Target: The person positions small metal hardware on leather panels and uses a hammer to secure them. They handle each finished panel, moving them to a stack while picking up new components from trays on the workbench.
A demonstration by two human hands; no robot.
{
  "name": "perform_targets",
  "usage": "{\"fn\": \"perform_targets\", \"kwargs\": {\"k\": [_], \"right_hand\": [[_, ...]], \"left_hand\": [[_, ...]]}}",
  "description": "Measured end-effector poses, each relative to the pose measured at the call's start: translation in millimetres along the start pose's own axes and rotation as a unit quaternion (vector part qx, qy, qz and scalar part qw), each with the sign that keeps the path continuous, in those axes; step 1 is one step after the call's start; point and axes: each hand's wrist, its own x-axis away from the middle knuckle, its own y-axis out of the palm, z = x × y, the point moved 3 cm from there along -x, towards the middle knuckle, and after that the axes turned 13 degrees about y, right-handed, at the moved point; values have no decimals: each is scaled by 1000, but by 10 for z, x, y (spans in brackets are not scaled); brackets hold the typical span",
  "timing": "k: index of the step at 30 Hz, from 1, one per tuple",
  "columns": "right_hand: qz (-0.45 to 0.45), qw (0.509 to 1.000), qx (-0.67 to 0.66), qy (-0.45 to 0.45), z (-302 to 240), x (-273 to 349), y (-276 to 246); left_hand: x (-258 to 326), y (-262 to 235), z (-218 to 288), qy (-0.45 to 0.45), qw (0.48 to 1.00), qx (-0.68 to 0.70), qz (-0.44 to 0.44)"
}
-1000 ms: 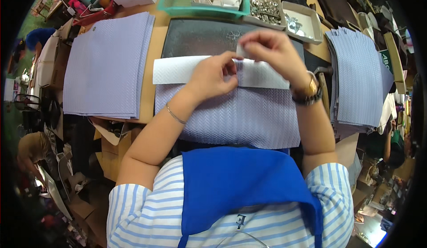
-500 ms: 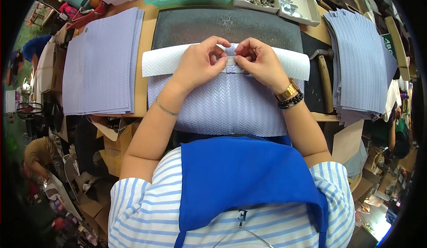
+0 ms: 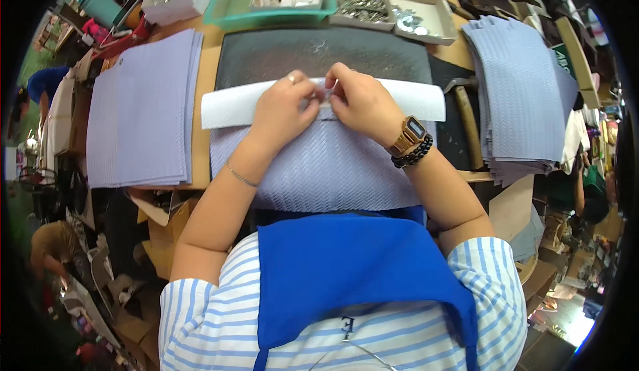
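A lavender sheet with a woven herringbone pattern [image 3: 333, 164] lies in front of me, hanging over the near table edge. Its far end is turned back and shows a white underside [image 3: 223, 109]. My left hand [image 3: 283, 111] and my right hand [image 3: 366, 108] meet at the middle of this folded band. Both have thumb and fingers drawn together in a pinch, close beside each other over a narrow lavender strip. Whatever sits between the fingertips is too small and blurred to name. Beneath the sheet's far end is a dark worn board [image 3: 266, 54].
Lavender sheets are stacked at left [image 3: 140, 114] and right [image 3: 516, 98]. A wooden-handled hammer [image 3: 469, 124] lies right of the board. Along the back stand a green basket [image 3: 226, 1], a box of metal pieces [image 3: 363, 1] and a white box of silvery discs [image 3: 432, 21].
The view has shifted slightly, so the table appears lower and further left. My right hand has turned over more, its back now covering the fingertips' work; both hands stay at the band's middle.
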Motion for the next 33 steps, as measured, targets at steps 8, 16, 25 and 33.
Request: {"fn": "perform_targets", "kwargs": {"k": [8, 16, 25, 33], "right_hand": [[122, 939, 283, 153, 1243, -1185, -1543], [26, 925, 295, 238, 1496, -1490, -1360], [42, 966, 80, 242, 1721, -1381, -1584], [30, 984, -100, 142, 1166, -1057, -1454]], "left_hand": [[-115, -43, 109, -48, 998, 14, -49], [-22, -74, 48, -24, 999, 21, -18], [-23, -67, 42, -14, 1000, 23, -12], [-25, -67, 15, 8, 999, 38, -25]]}}
